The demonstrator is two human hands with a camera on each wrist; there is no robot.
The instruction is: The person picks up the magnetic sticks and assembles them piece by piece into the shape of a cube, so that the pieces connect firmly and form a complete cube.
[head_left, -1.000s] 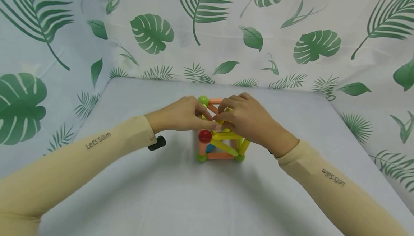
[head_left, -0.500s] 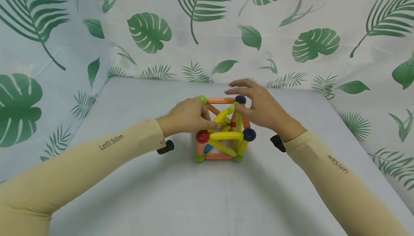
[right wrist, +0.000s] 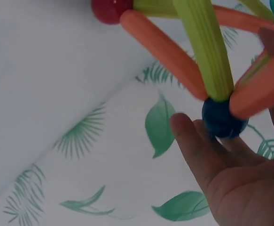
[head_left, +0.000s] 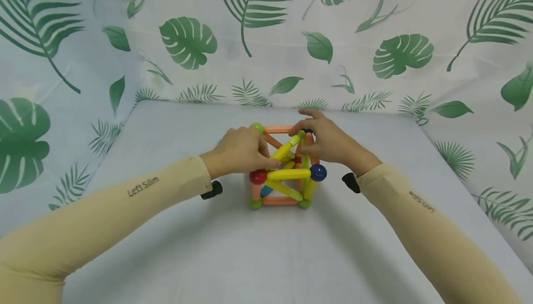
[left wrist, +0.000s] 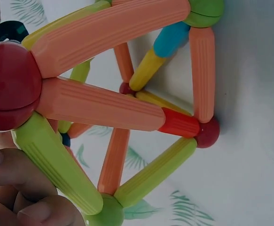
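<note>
A cube-like frame of magnetic sticks and balls stands mid-table in the head view. My left hand grips its upper left side behind the red ball, thumb on the lower end of a slanting yellow stick. In the left wrist view, curled fingertips sit beside a light green stick. My right hand pinches the slanting piece's light green upper end near the back right corner. Its other fingers reach behind a dark blue ball in the right wrist view; the thumb is mostly hidden there.
A white cloth covers the table. Behind and beside it hangs a leaf-patterned curtain. A second dark blue ball marks the frame's front right top corner. Black wrist cameras hang below both cuffs.
The right hand has gone from the middle of the frame to its back right corner, and its fingers have closed in on the slanting stick's end. The left hand has settled onto the left side.
</note>
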